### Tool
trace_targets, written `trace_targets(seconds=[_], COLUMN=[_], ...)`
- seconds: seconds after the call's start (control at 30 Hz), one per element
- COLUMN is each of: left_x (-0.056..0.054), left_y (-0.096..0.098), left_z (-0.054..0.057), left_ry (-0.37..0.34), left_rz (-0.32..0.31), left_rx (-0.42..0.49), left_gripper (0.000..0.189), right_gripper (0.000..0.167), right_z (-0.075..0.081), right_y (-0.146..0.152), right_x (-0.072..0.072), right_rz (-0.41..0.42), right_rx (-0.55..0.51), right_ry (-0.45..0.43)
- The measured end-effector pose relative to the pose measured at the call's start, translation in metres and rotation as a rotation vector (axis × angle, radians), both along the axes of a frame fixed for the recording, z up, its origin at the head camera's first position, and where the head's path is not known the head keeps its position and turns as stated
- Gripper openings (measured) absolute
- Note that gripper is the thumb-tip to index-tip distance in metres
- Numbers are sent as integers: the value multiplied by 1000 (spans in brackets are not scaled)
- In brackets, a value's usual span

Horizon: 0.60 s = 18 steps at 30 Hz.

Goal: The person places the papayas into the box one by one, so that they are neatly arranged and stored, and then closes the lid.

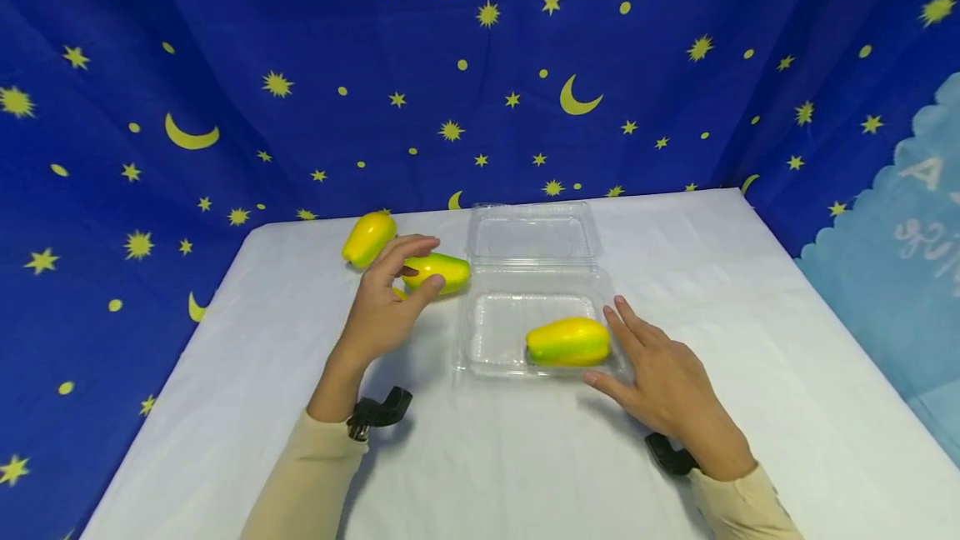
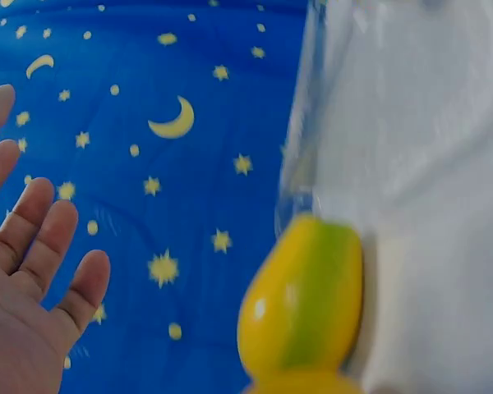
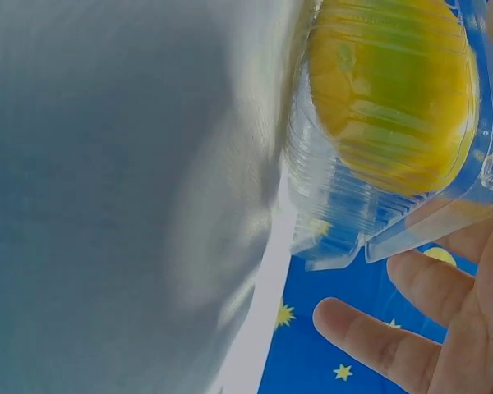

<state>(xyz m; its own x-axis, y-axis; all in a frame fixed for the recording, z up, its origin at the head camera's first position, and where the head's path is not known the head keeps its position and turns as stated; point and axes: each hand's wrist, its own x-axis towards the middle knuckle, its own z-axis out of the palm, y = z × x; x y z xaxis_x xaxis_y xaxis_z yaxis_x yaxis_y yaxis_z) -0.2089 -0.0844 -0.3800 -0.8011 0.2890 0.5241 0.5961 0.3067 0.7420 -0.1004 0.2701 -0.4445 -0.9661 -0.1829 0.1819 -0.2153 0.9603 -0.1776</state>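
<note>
My left hand (image 1: 382,311) hovers at the left of the clear plastic container, fingers loosely bent and holding nothing. Under and beyond it lies a yellow-green papaya (image 1: 447,273), also seen in the left wrist view below right of the spread fingers (image 2: 53,238). A bit of another yellow fruit (image 1: 400,294) shows beneath the hand, mostly hidden. The container (image 1: 498,327) lies with its lid (image 1: 534,236) folded back. One papaya (image 1: 570,342) rests in its base at the front right. Along the right rim, my right hand (image 1: 667,377) spreads straight fingers around the corner, apparently touching it.
Another papaya (image 1: 369,238) lies at the back left, near the far edge of the white-covered table (image 1: 480,457). A blue star-and-moon cloth (image 1: 510,40) hangs right behind the table and along its sides.
</note>
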Motion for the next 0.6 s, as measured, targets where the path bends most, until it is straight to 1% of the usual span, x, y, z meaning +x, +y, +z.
trace_targets(seconds=[0.1,0.27,0.37,0.6], left_x=[0,0,2,8], left_y=[-13,-29,-42,-72], left_z=[-4,-8,-11,-23], left_ry=[10,31,21,-11], left_rz=[44,87,117,219], left_rx=[-1,-23,-49,-85], left_gripper=[41,43,42,42], right_gripper=[98,99,99,100], right_z=[-1,-3,-4,-2], right_y=[0,1,0,0], right_x=[1,2,2,1], right_rz=[0,8,11,9], right_rx=[-2,-3,-1,22], right_ry=[-8,-11,-8,-25])
